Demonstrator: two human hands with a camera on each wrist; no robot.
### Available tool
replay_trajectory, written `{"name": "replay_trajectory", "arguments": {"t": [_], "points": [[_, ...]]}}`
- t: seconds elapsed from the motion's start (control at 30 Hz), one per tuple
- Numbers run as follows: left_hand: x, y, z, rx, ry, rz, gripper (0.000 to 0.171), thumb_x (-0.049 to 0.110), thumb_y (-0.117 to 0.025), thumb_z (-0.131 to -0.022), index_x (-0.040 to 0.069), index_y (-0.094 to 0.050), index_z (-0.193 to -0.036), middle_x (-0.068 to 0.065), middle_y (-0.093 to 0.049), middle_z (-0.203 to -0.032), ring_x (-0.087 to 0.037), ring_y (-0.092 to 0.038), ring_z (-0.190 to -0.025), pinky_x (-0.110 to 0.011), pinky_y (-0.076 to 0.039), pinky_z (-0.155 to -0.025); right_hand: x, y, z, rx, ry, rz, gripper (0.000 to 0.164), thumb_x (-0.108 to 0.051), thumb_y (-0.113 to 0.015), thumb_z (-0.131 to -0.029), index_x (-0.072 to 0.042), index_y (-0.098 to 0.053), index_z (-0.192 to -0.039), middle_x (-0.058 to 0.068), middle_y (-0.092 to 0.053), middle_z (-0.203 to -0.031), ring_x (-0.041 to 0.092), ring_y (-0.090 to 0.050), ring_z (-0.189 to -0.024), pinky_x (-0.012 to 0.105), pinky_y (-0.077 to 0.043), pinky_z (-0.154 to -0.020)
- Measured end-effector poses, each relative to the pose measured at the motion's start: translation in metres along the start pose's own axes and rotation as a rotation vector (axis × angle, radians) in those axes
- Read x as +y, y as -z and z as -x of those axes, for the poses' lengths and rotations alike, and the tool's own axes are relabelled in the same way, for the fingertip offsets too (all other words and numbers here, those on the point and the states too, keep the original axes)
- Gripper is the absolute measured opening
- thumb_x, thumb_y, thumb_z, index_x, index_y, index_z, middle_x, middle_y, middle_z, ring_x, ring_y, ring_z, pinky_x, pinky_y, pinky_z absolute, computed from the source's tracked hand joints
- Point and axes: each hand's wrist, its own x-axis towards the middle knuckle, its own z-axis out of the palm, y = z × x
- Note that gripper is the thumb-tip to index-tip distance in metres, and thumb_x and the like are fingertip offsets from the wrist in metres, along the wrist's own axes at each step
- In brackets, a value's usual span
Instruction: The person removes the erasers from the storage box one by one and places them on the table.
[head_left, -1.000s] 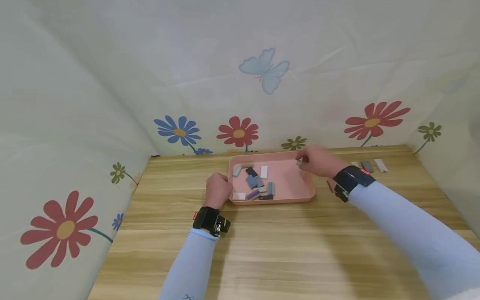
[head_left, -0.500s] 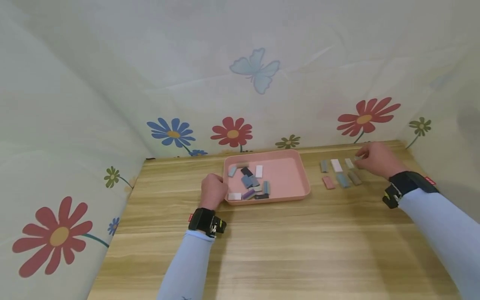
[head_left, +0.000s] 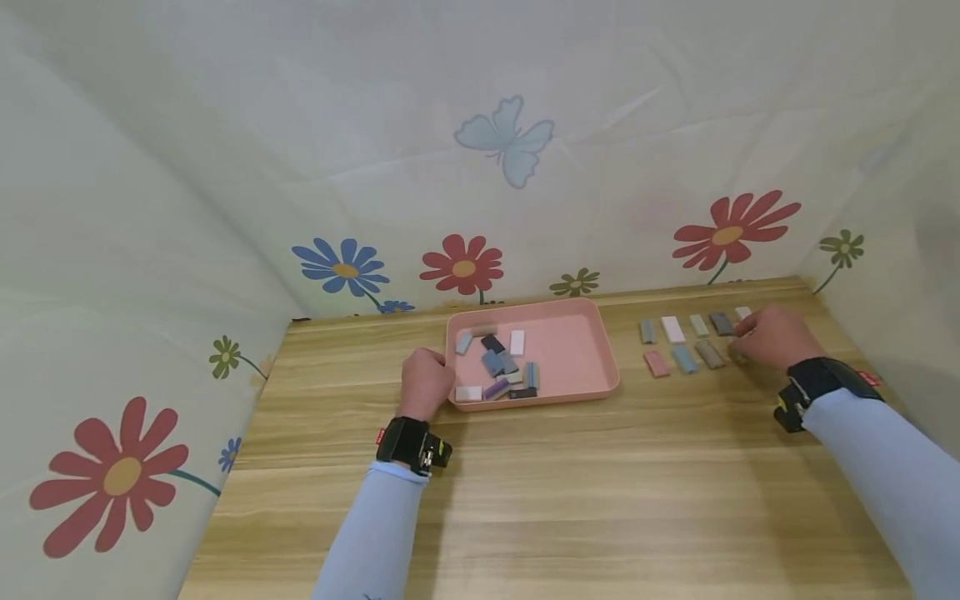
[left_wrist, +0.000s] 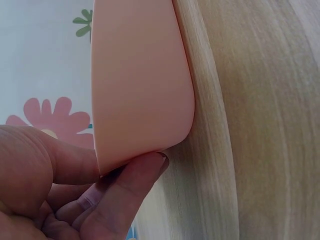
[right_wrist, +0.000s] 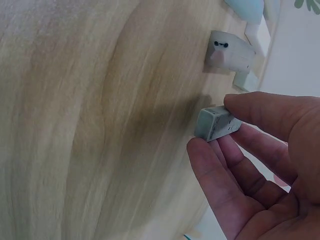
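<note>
At the left end of the pink tray [head_left: 577, 358], my left hand [head_left: 426, 383] pinches its corner, with thumb at the rim and a fingertip against the outer wall [left_wrist: 140, 90]. Far to the right, my right hand [head_left: 776, 337] holds a small grey-green eraser [right_wrist: 217, 122] between thumb and fingertips, low over the table at the end of the front row. That row has a pink eraser [head_left: 657, 363], a blue one [head_left: 684, 359] and a grey-brown one [head_left: 709, 354]. Behind it lie a white eraser [head_left: 672, 330], a dark grey eraser [head_left: 722, 323] and others.
Inside the tray, several erasers are heaped toward the left, among them a purple-striped one [head_left: 497, 389] and a black one [head_left: 492, 343]. The wooden table [head_left: 585, 492] meets a flower-printed cloth wall [head_left: 630, 167] right behind the tray.
From over the tray, my right hand has moved right with a small eraser to the rows, then from the back row toward the front one. My left hand stays at the tray's corner.
</note>
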Motion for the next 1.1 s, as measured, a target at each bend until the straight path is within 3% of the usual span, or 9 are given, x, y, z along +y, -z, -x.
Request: {"name": "replay_trajectory", "arguments": {"t": [0.17, 0.53, 0.83, 1.1], "points": [[0.000, 0.000, 0.000, 0.005, 0.000, -0.007, 0.026, 0.001, -0.053, -0.077, 0.007, -0.059, -0.052, 0.000, -0.042, -0.045, -0.012, -0.037, -0.038, -0.024, -0.026, -0.035, 0.000, -0.004, -0.002, -0.013, -0.013, -0.015, 0.037, -0.023, -0.069, -0.078, 0.008, -0.067, -0.099, 0.023, -0.067, -0.089, 0.029, -0.052, -0.074, 0.027, -0.037, -0.053], [0.000, -0.002, -0.004, -0.011, 0.047, -0.007, 0.025, 0.003, -0.053, -0.079, 0.007, -0.061, -0.056, -0.002, -0.045, -0.047, -0.013, -0.041, -0.040, -0.024, -0.028, -0.036, 0.000, -0.007, -0.004, -0.016, -0.019, -0.009, 0.037, -0.023, -0.069, -0.080, 0.008, -0.066, -0.099, 0.022, -0.066, -0.086, 0.029, -0.052, -0.073, 0.028, -0.038, -0.052], [-0.001, -0.001, -0.004, -0.004, 0.032, -0.001, 0.026, 0.003, -0.053, -0.078, 0.008, -0.060, -0.054, -0.001, -0.042, -0.046, -0.013, -0.038, -0.039, -0.024, -0.026, -0.035, 0.004, -0.010, -0.007, 0.007, -0.024, 0.005, 0.037, -0.025, -0.070, -0.078, 0.007, -0.067, -0.097, 0.021, -0.066, -0.084, 0.029, -0.052, -0.073, 0.028, -0.037, -0.052], [-0.001, -0.001, -0.003, -0.012, 0.046, 0.006, 0.022, 0.003, -0.054, -0.078, 0.007, -0.065, -0.060, -0.003, -0.049, -0.050, -0.013, -0.043, -0.041, -0.024, -0.030, -0.036, 0.001, -0.011, -0.004, 0.024, -0.051, 0.007, 0.039, -0.027, -0.070, -0.078, 0.008, -0.067, -0.096, 0.020, -0.066, -0.081, 0.029, -0.051, -0.069, 0.030, -0.037, -0.051]]}}
